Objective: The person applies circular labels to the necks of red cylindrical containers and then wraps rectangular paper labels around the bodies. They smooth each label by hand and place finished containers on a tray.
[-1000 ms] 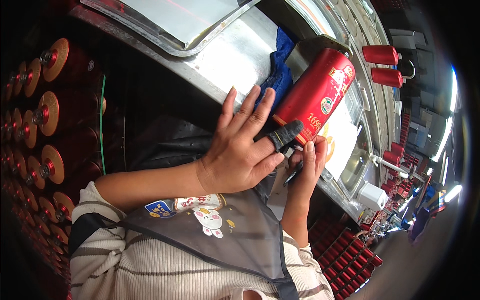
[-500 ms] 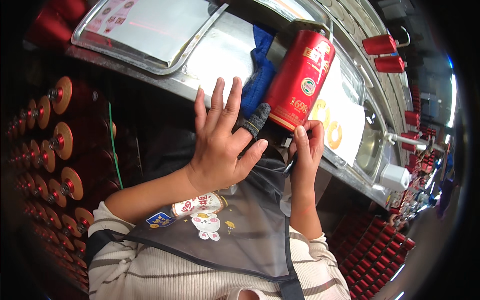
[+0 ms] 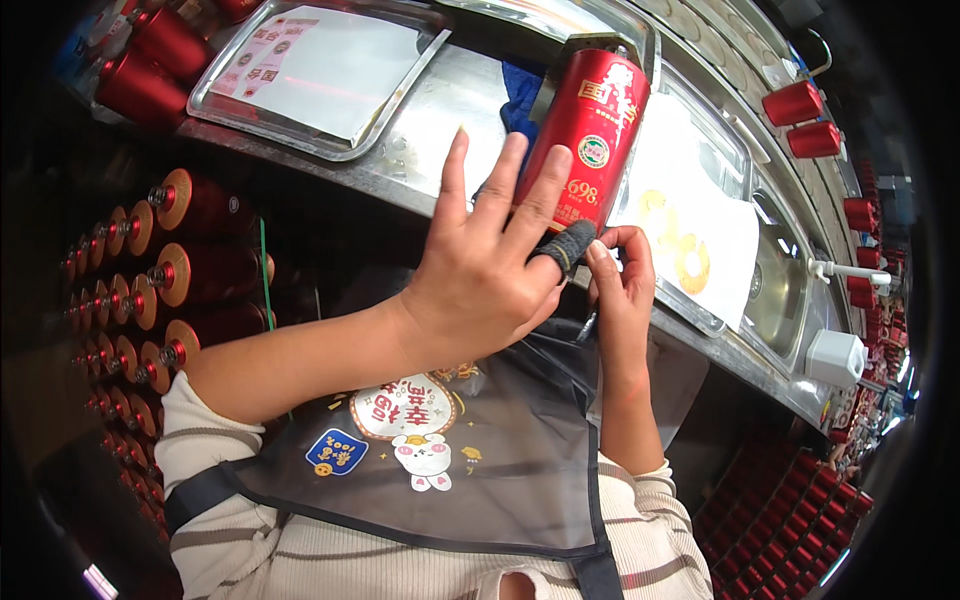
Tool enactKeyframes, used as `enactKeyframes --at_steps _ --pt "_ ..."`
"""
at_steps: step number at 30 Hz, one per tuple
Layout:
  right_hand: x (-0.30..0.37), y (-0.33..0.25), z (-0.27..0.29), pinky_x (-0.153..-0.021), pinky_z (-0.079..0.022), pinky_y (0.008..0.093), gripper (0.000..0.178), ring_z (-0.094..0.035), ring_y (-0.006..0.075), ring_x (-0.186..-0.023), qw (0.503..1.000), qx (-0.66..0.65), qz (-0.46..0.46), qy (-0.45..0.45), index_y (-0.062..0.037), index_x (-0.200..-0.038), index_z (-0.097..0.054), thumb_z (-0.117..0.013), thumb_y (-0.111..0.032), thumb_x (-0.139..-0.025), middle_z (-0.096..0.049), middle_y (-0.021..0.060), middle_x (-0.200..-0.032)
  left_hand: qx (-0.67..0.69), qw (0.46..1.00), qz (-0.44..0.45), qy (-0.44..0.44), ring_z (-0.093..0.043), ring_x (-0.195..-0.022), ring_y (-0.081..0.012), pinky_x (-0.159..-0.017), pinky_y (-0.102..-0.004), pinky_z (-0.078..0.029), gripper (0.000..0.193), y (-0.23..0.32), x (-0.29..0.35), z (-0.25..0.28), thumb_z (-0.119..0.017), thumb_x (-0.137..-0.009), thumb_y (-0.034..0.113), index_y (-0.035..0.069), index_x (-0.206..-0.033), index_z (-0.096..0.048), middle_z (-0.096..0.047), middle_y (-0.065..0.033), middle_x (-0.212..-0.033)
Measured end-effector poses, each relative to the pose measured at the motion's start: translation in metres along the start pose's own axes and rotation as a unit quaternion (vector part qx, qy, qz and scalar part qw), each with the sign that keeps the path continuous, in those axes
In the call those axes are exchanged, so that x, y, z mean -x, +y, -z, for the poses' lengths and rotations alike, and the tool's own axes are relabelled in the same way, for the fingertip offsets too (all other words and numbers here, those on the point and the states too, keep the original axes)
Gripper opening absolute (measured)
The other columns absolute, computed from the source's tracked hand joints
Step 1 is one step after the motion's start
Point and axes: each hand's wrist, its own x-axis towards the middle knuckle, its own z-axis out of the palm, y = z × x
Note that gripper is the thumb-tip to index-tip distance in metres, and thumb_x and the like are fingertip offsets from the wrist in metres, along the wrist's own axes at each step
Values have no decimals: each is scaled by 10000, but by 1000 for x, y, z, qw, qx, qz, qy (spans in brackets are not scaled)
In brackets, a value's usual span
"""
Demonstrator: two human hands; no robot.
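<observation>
A red cylindrical bottle (image 3: 585,135) with gold printing lies on a slant over the metal bench, its far end against a dark metal holder (image 3: 600,42). My left hand (image 3: 490,260) reaches across its lower left side, fingers spread. On that index finger sits a dark grey knitted finger cover (image 3: 568,247), its tip at the bottle's near end. Just right of this tip, my right hand (image 3: 623,280) is closed, thumb and forefinger pinched at the bottle's bottom edge. A blue cloth (image 3: 520,95) lies left of the bottle, partly hidden behind it.
At upper left, a metal tray (image 3: 205,105) carries white sheets. Another tray (image 3: 735,170) on the right bears a white sheet with gold rings (image 3: 692,262). Stacked red bottles (image 3: 215,210) fill the left side. A white plastic container (image 3: 836,357) stands at the bench's right end.
My left hand has moved right and now overlaps the bottle's lower part, its covered finger at the bottom edge. The right hand stays by the bottle's near end. The whole view has shifted slightly.
</observation>
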Motion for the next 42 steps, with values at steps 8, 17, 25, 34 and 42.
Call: enactKeyframes --at_steps 8,17,25,34,42 --pt "-9 -10 35 -690 -400 162 71 -508 8 -809 993 17 -79 -80 -33 -926 -596 -655 -69 -942 -587 -32 -895 -28 998 -61 15 -542 -1247 -552 -1086 -764 -291 184 -2 -21 -31 -696 -753 182 4 -711 -675 -553 -310 -1399" --pt "-12 -27 36 -574 -333 180 124 -456 -6 -662 994 56 -66 -61 -50 -866 -617 -696 -126 -924 -552 -64 -774 178 979 98 3 -556 -1319 -393 -1156 -624 -280 570 -35 17 -31 -875 -721 123 -30 -1229 -665 -598 -275 -1373" --pt "-11 -24 36 -589 -401 180 121 -508 -1 -663 996 38 -71 -45 -25 -854 -612 -682 -97 -919 -608 -32 -821 101 994 48 -16 -557 -1342 -356 -1157 -646 -253 418 -31 35 -24 -816 -776 74 -13 -1173 -720 -616 -246 -1368" --pt "-13 -20 36 -586 -386 176 108 -504 -4 -662 996 50 -57 -42 -25 -850 -622 -683 -89 -911 -592 -38 -805 23 997 -62 -35 -613 -1241 -418 -1116 -671 -281 446 -22 0 -12 -810 -688 94 111 -1131 -760 -528 -263 -1456" --pt "-14 -10 36 -604 -375 169 52 -473 -15 -693 994 37 -96 -49 -31 -895 -643 -680 -68 -900 -574 -72 -814 -3 997 -77 -9 -560 -1321 -419 -1118 -715 -267 310 -14 -21 -35 -800 -737 167 58 -1019 -733 -584 -230 -1418"
